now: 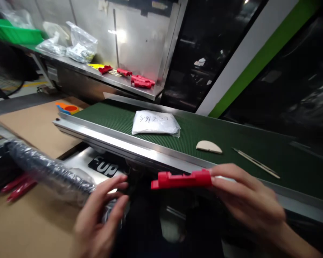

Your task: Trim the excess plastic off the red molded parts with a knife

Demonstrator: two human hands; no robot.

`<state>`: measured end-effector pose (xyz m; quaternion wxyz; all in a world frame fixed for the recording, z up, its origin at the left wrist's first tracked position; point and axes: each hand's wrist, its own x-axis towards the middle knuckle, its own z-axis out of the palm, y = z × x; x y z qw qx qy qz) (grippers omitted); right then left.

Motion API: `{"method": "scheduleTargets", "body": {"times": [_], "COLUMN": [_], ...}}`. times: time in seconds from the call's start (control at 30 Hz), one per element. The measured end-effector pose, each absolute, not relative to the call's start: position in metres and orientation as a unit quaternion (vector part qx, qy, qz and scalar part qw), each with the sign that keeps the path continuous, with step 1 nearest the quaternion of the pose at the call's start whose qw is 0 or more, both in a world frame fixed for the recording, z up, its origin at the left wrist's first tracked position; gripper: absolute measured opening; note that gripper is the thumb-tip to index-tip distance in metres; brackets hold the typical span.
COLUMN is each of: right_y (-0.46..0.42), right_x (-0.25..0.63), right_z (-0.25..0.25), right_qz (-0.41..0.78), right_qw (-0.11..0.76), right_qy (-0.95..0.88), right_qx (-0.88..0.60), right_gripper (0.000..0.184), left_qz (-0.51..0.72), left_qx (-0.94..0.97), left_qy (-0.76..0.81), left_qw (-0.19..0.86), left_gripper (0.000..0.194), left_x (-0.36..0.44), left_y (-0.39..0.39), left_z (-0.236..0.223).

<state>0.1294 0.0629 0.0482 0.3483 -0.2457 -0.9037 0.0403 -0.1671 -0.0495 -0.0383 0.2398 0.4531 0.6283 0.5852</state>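
Note:
My right hand grips one end of a red plastic part, which sticks out level to the left, just in front of the conveyor's metal rail. My left hand holds the near end of a long black roll wrapped in clear film. The roll runs off to the left over a cardboard sheet. The two hands are a short gap apart and the red part does not touch the roll.
On the green conveyor belt lie a white labelled bag, a tan half-round piece and thin sticks. More red parts and clear bags sit on the steel shelf behind. Red items lie at left.

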Motion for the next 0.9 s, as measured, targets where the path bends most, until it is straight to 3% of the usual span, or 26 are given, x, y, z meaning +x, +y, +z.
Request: {"method": "scheduleTargets", "body": {"times": [0.07, 0.17, 0.4, 0.77, 0.9], "right_y": [0.041, 0.024, 0.009, -0.007, -0.009], "right_x": [0.128, 0.132, 0.146, 0.150, 0.150], "right_z": [0.042, 0.029, -0.002, -0.022, -0.026], "right_qz": [0.067, 0.105, 0.189, 0.316, 0.354], "right_qw": [0.340, 0.345, 0.363, 0.411, 0.416], "right_qy": [-0.910, -0.903, -0.876, -0.775, -0.740], "right_qx": [-0.227, -0.234, -0.256, -0.361, -0.392], "right_gripper": [0.054, 0.060, 0.059, 0.024, 0.019], "left_qz": [0.589, 0.609, 0.566, 0.557, 0.558], "left_qx": [0.463, 0.409, 0.370, 0.416, 0.439], "left_qy": [0.590, 0.602, 0.657, 0.623, 0.605], "left_qw": [0.302, 0.315, 0.334, 0.359, 0.359], "left_gripper": [0.031, 0.021, 0.024, 0.026, 0.026], "left_x": [-0.127, -0.087, -0.078, -0.072, -0.072], "left_y": [-0.052, -0.059, -0.077, -0.087, -0.085], "left_z": [-0.027, -0.014, -0.013, -0.018, -0.022]}}
